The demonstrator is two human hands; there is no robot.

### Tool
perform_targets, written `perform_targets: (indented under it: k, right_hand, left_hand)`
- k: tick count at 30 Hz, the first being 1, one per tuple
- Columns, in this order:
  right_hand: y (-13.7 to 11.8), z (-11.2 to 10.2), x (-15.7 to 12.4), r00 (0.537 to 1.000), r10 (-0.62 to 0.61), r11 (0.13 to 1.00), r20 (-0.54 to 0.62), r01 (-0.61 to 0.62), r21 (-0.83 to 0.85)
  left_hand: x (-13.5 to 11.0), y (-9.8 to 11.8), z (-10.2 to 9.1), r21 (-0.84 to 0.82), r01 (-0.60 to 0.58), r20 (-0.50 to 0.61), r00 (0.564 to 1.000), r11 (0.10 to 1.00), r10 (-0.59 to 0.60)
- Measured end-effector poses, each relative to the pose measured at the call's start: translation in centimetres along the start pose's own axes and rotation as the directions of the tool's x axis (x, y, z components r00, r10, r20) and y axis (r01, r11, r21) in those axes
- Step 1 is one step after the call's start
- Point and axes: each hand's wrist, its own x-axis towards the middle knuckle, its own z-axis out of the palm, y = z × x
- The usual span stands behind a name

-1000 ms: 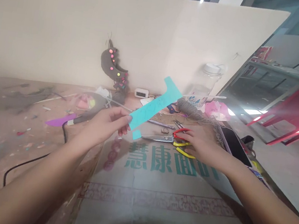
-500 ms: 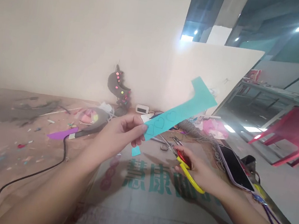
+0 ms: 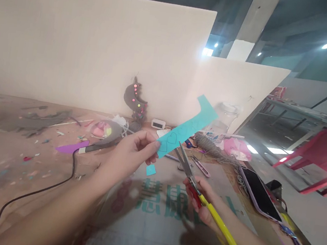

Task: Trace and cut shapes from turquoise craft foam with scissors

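Between the thumb and fingers of my left hand [image 3: 138, 147] is the lower end of a turquoise paper strip [image 3: 185, 131]. Hearts are drawn in outline along it, and its far end bends into a hook. My right hand [image 3: 201, 199] grips scissors [image 3: 219, 223] with yellow and red handles. Their blades point up and to the left, slightly parted, with the tips near the strip's lower edge. A small turquoise scrap [image 3: 150, 170] lies on the printed board [image 3: 125, 222] beneath my left hand.
A phone [image 3: 261, 193] lies at the right, beside grey yarn [image 3: 217, 150] and a clear jar [image 3: 225, 117]. A decorated dark crescent [image 3: 135, 98] stands against the white panel [image 3: 95, 48]. At left are a black cord [image 3: 41, 192], purple paper [image 3: 71, 146] and scraps. A red chair [image 3: 313, 156] stands beyond.
The scissors have turned, with their blades now pointing upward near the strip. My right hand has shifted slightly lower. The strip's hooked end has swung left and down; my left hand keeps its hold.
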Motion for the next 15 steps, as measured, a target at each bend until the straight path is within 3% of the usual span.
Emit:
perform_targets:
  k: [5, 11, 15]
  right_hand:
    - [0.0, 1.5, -0.5, 0.999, 0.042, 0.994, 0.008, -0.043, 0.097]
    - [0.9, 1.9, -0.6, 0.996, 0.064, 0.99, 0.059, -0.071, 0.124]
    - [1.4, 2.2, -0.7, 0.995, 0.098, 0.985, 0.024, -0.101, 0.139]
  left_hand:
    - [-0.2, -0.9, 1.5, -0.016, 0.043, 0.135, 0.99, 0.999, -0.041]
    - [-0.1, -1.4, 2.1, 0.051, 0.093, 0.131, 0.986, 0.994, -0.099]
    - [0.0, -1.7, 2.2, 0.054, 0.111, 0.134, 0.984, 0.992, -0.117]
